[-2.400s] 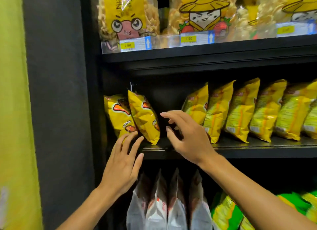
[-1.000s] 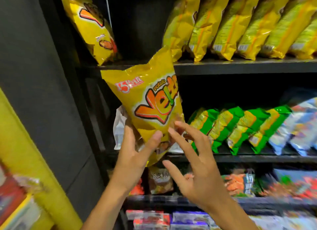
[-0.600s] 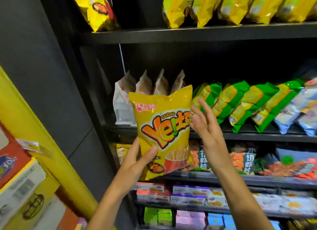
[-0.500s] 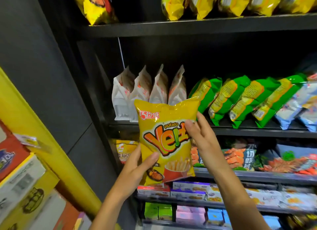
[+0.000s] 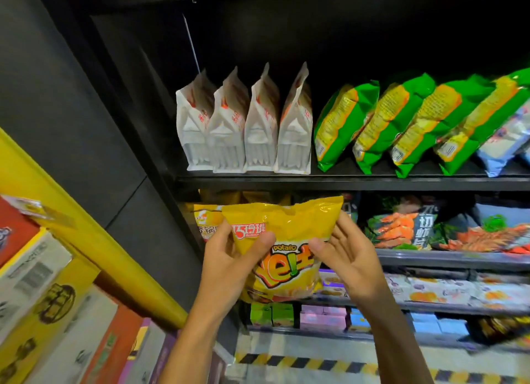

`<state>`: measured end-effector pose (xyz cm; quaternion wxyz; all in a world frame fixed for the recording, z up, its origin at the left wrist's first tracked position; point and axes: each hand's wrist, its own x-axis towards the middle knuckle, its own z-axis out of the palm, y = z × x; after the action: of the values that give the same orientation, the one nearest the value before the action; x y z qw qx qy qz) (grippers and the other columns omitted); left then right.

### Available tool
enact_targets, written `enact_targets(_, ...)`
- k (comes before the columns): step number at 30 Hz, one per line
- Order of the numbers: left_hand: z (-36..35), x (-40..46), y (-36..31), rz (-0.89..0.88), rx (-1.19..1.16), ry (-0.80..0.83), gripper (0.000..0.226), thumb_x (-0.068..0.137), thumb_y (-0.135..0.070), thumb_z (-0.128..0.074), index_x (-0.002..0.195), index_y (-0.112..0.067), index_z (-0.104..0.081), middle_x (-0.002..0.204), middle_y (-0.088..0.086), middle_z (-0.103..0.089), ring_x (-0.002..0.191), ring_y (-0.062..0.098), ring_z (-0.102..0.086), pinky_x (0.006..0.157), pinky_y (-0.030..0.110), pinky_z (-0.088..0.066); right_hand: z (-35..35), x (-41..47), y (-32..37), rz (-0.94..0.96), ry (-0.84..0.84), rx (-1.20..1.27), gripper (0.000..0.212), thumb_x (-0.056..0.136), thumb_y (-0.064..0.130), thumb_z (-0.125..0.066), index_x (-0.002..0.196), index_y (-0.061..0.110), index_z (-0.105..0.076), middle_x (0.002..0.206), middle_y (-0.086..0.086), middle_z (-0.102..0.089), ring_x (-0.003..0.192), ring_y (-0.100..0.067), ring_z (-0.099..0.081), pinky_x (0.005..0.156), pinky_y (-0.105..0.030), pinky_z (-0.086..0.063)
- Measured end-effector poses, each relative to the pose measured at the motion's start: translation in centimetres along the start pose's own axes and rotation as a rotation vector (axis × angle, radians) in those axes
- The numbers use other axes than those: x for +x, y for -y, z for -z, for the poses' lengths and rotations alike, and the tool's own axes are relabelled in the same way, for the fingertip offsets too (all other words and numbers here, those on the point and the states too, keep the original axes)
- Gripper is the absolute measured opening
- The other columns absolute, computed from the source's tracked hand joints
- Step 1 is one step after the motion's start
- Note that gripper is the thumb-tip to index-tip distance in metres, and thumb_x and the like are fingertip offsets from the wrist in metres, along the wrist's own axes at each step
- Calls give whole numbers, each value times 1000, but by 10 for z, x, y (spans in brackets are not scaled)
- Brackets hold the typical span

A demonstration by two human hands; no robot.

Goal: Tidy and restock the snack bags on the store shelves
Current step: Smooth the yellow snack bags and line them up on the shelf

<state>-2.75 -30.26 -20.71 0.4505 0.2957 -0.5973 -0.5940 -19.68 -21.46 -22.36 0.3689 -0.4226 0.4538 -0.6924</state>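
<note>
A yellow potato snack bag (image 5: 289, 249) with orange lettering is held upright in front of the lower shelves. My left hand (image 5: 229, 263) grips its left side, thumb across the front near the red label. My right hand (image 5: 347, 257) holds its right side, thumb on the front and fingers behind the top corner. Behind the bag, at the left end of the shelf, another yellow snack bag (image 5: 206, 220) stands partly hidden.
Above, a black shelf (image 5: 344, 180) carries several white pouches (image 5: 243, 125) and green-yellow bags (image 5: 401, 122). Dark shrimp snack bags (image 5: 401, 226) sit to the right. Small boxes (image 5: 324, 317) fill the lowest shelves. A yellow post (image 5: 94, 240) and cartons (image 5: 34, 283) stand at left.
The bag has come off the upper shelf and been lowered past the white pouches to the shelf below. My right hand went from touching its edge to holding it.
</note>
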Motion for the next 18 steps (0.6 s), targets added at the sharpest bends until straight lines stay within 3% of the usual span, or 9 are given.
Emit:
enact_targets(2,5,-1,2,-27,28,20,42,76,-35,-88,110,-19,-69,101,-4,-79,95,14,-76,73,22,-59,11,-3,11,62,39,-63,67,86,49,-78,140,16,-55,142,-5,-63,131,-26,-60,103,-39,-53)
enact_targets(4,7,-2,-3,-68,43,74,46,72,-43,-88,113,-29,-74,110,-3,-78,104,16,-74,80,23,-59,18,-4,23,119,67,-151,59,88,47,-76,136,16,-61,143,-3,-61,133,-26,-58,103,-40,-52)
enact_targets(7,8,-3,-7,-174,40,206,40,80,-28,-83,119,-29,-73,124,1,-74,118,20,-69,90,26,-57,19,-6,31,195,84,-271,31,88,31,-77,113,14,-74,131,4,-70,128,-19,-62,100,-31,-53)
enact_targets(10,8,-1,-7,-211,42,268,43,82,-12,-79,123,-23,-72,129,5,-71,122,26,-66,93,29,-56,16,-8,29,266,52,-306,14,85,14,-77,100,14,-79,119,5,-75,117,-21,-69,96,-34,-55)
enact_targets(14,8,2,-8,-171,45,289,40,84,-18,-80,123,-20,-70,128,6,-71,122,27,-66,94,32,-57,14,-10,22,348,-24,-310,15,87,1,-72,97,10,-79,109,0,-78,110,-24,-72,94,-35,-55)
enact_targets(16,7,4,-7,-116,28,329,36,88,-21,-77,123,-20,-71,128,7,-71,120,26,-67,91,32,-58,11,-11,19,351,-71,-271,13,88,3,-72,97,10,-79,105,0,-79,108,-25,-72,95,-34,-54)
enact_targets(18,4,6,-5,-51,3,352,35,87,-11,-70,118,-29,-74,123,4,-73,116,21,-70,87,28,-59,9,-11,18,325,-96,-233,11,88,8,-72,95,13,-79,102,1,-79,105,-24,-73,94,-33,-54)
